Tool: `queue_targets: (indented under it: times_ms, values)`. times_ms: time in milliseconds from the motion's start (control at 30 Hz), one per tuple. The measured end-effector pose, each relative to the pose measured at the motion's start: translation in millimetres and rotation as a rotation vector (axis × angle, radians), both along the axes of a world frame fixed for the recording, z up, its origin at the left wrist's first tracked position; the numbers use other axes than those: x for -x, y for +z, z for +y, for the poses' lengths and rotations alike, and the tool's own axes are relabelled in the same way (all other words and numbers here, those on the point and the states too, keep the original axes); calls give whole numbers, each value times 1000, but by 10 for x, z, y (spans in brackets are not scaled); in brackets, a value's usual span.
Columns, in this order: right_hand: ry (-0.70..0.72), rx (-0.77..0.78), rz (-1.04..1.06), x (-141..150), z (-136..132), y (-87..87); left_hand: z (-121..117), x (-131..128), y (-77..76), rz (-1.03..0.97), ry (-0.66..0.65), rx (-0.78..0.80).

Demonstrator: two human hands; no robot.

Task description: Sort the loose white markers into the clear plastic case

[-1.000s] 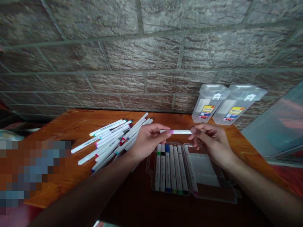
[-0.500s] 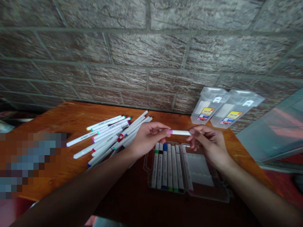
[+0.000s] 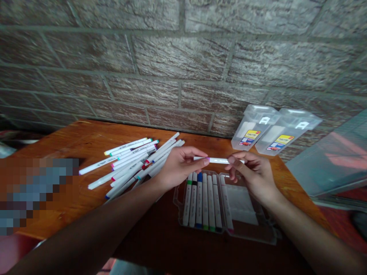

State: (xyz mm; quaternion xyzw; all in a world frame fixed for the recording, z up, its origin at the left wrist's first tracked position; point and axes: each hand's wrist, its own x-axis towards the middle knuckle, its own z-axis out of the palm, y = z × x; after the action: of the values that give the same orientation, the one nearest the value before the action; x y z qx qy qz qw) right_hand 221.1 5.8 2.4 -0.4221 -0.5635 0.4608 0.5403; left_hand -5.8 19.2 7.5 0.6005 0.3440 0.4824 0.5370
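Observation:
Between my two hands a white marker point(image 3: 219, 160) with a purple band lies level above the table. My left hand point(image 3: 183, 164) pinches its left end, and my right hand point(image 3: 250, 170) pinches the right end. Just below them is an open clear plastic case point(image 3: 255, 238). Several white markers point(image 3: 205, 202) stand side by side in its left half, some with green, black or blue bands. One more marker point(image 3: 226, 204) lies in the right half, beside a pale sheet. Left of my left hand spreads a loose pile of white markers point(image 3: 129, 172) with coloured ends.
Two clear plastic containers point(image 3: 248, 128) with yellow and blue labels stand at the back right of the wooden table point(image 3: 65, 141). A brick-patterned wall point(image 3: 157, 91) rises behind. At the left edge a patch is pixelated. A translucent panel point(image 3: 335, 152) is at the right.
Both hands stay on the marker, nearly in place. More of its left end now shows past my left fingers. The view has shifted slightly.

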Motion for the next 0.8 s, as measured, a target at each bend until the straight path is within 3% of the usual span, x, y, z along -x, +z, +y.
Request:
queue_targets:
  times_ms: [600, 800]
  values:
    - [14, -19, 20, -5, -1, 19, -9, -21, -22, -78, -13, 7]
    - [11, -26, -7, -16, 7, -5, -16, -8, 16, -11, -12, 5]
